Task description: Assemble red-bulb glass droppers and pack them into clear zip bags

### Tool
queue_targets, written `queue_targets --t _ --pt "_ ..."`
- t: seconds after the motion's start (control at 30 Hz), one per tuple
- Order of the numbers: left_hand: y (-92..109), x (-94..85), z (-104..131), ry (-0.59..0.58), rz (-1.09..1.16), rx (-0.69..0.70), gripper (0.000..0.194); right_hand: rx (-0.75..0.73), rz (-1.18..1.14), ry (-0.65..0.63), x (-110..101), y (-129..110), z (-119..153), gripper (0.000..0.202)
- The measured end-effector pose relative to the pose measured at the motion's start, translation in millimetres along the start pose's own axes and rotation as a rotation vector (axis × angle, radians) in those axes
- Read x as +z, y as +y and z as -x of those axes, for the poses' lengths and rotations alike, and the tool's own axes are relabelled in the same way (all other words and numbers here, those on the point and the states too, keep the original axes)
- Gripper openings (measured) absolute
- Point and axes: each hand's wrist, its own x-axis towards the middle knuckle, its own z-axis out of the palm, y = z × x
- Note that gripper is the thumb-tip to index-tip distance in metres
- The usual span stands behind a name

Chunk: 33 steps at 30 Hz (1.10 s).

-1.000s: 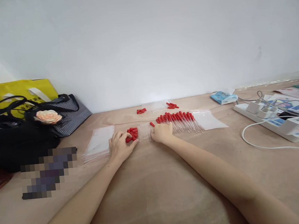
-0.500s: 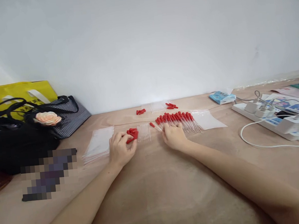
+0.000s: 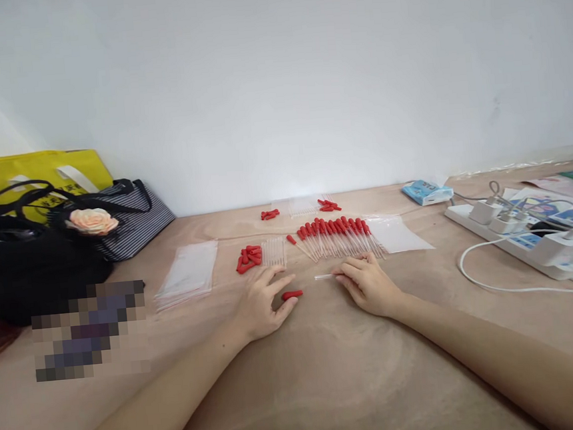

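Between the spread thumb and index finger of my left hand [image 3: 264,305], a red rubber bulb [image 3: 292,295] lies beside the thumb tip. My right hand [image 3: 370,284] pinches a clear dropper tube [image 3: 324,276], its bare end pointing left toward the bulb. Behind the left hand are a pile of red bulbs [image 3: 249,258] and a row of clear tubes [image 3: 273,251]. Beyond the right hand, several droppers with red bulbs [image 3: 336,234] lie side by side; one dropper [image 3: 301,246] lies apart at their left.
Clear plastic bags [image 3: 188,272] are stacked at left, and another bag [image 3: 399,233] lies right of the droppers. More red bulbs [image 3: 329,205] sit near the wall. A white power strip [image 3: 519,238] with cables stands right; a striped bag [image 3: 129,222] and a pixelated object [image 3: 93,329] are left.
My left hand has left the pile, moving right and nearer with one bulb, its fingers now apart. My right hand has come away from the droppers, moving right and nearer with a tube.
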Motion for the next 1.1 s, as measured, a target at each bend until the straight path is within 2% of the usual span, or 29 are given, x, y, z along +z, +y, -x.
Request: queue_targets --t 0.13,0.23,0.33,0.47,0.67,0.87,1.1 --pt "-2.1 6.5 -3.5 -0.038 0.026 0.039 0.024 -0.032 -0.081 -0.003 2.7 -6.3 -1.4 0.017" --pt "-2.1 9.3 -5.0 -0.016 0.078 0.061 0.021 -0.040 -0.098 0.013 2.2 -7.9 0.0 0.014" --pt "1.1 8.4 -5.5 0.010 0.109 0.023 0.021 -0.049 -0.075 0.038 1.9 -12.0 0.4 0.012" --pt "5.6 6.9 -5.7 -0.014 0.124 -0.044 0.020 -0.035 -0.063 0.073 3.5 -20.8 -0.3 0.013" --pt "10.1 7.0 -6.3 -0.019 0.207 -0.072 0.019 -0.044 -0.062 0.076 6.8 -23.9 -0.8 0.014" --pt "15.8 3.6 -6.9 -0.034 0.346 -0.106 0.021 -0.105 -0.077 0.071 8.1 -23.0 -0.8 0.017" --pt "13.6 5.0 -4.7 -0.031 0.322 -0.082 0.020 -0.210 -0.025 0.076 6.1 -24.2 -2.3 0.020"
